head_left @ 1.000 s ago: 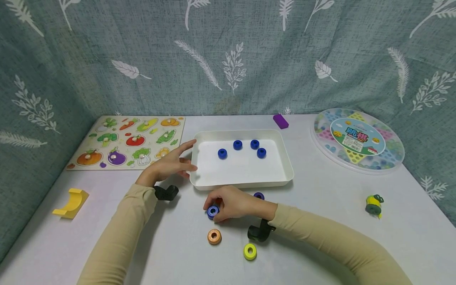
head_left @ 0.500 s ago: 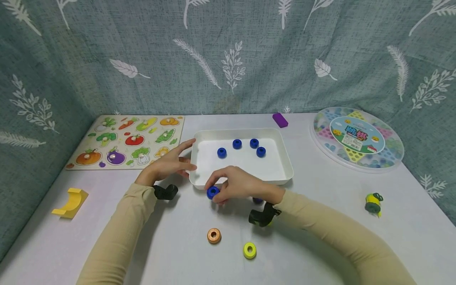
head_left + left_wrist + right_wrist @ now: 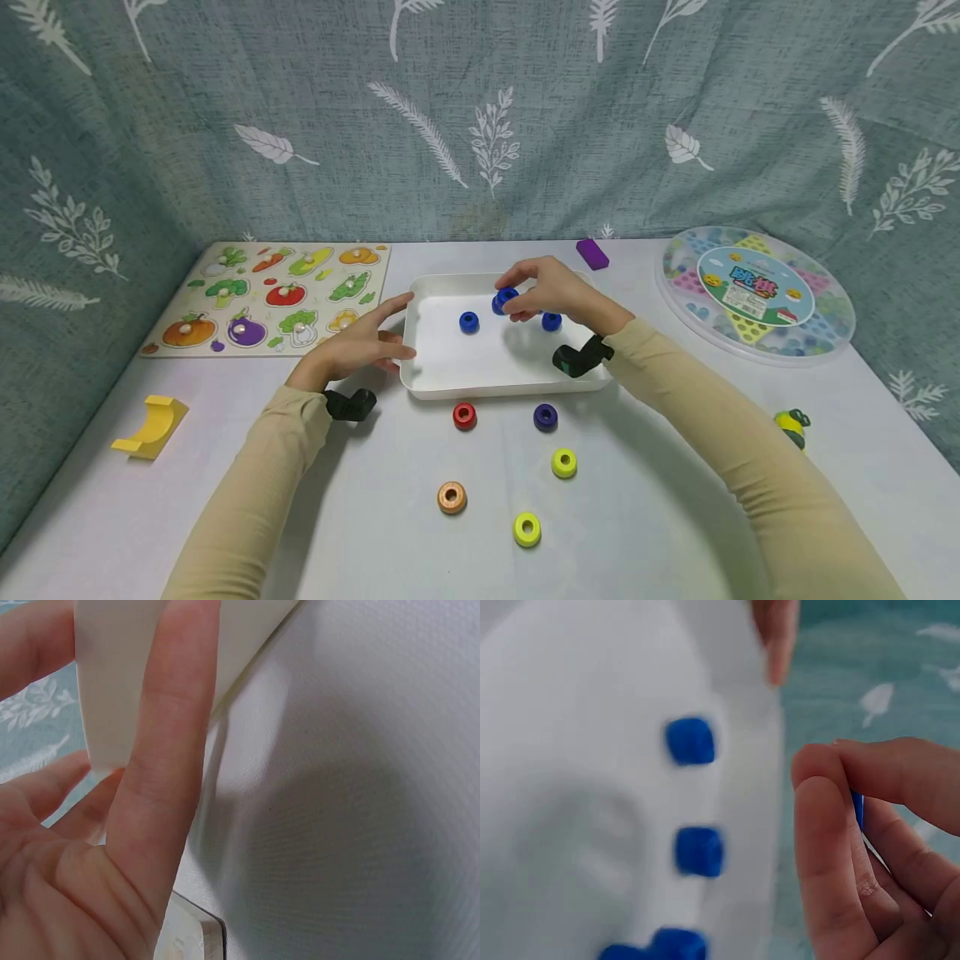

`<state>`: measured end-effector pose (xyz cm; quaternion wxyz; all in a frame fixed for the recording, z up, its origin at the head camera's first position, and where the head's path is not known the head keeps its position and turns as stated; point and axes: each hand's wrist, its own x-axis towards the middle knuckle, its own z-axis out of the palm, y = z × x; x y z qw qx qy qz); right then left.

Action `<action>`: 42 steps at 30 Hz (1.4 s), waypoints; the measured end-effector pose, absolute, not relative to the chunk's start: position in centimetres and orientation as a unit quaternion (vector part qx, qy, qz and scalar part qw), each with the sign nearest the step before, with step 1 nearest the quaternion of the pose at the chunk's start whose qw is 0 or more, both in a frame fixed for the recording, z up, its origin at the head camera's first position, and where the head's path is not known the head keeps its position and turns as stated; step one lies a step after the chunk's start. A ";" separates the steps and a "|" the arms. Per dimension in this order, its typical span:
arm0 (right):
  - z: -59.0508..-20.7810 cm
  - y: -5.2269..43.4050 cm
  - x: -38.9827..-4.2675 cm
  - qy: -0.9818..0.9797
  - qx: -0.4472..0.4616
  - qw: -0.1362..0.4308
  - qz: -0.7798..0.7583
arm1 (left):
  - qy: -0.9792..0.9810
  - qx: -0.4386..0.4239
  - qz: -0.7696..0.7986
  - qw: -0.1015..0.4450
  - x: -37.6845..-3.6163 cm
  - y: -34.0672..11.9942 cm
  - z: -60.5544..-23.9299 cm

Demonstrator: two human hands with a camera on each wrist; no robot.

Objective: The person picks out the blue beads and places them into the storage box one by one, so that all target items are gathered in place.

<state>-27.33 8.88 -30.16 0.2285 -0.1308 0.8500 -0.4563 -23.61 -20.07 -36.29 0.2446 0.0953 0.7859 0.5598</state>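
Blue ring (image 3: 507,296) sits pinched in the curled fingertips of the right hand (image 3: 551,290) above the far side of the white tray (image 3: 592,379) — directly over the other blue rings — while the left hand (image 3: 360,343), fingers straight, steadies the tray's left rim.

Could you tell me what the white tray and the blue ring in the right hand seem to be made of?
White tray: probably moulded plastic, with a smooth matte finish, rounded corners and thin walls. Blue ring, pinched by the right hand: evenly coloured, matte, with soft edges; painted wood or plastic, hard to tell.
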 end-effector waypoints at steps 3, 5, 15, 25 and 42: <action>-31.3 9.3 -27.7 0.862 -0.119 0.238 -0.433 | 0.786 0.095 0.559 0.246 -23.5 -20.0 -36.3; -32.1 9.3 -27.7 0.870 -0.115 0.244 -0.414 | 0.784 0.096 0.560 0.248 -23.5 -20.0 -36.2; -33.5 8.9 -27.6 0.866 -0.124 0.268 -0.403 | 0.788 0.095 0.557 0.245 -23.3 -20.1 -36.1; -34.0 9.0 -28.0 0.857 -0.104 0.301 -0.405 | 0.794 0.098 0.550 0.240 -23.1 -20.1 -36.2; -34.2 9.2 -28.3 0.859 -0.102 0.309 -0.394 | 0.794 0.098 0.548 0.245 -23.2 -19.9 -36.1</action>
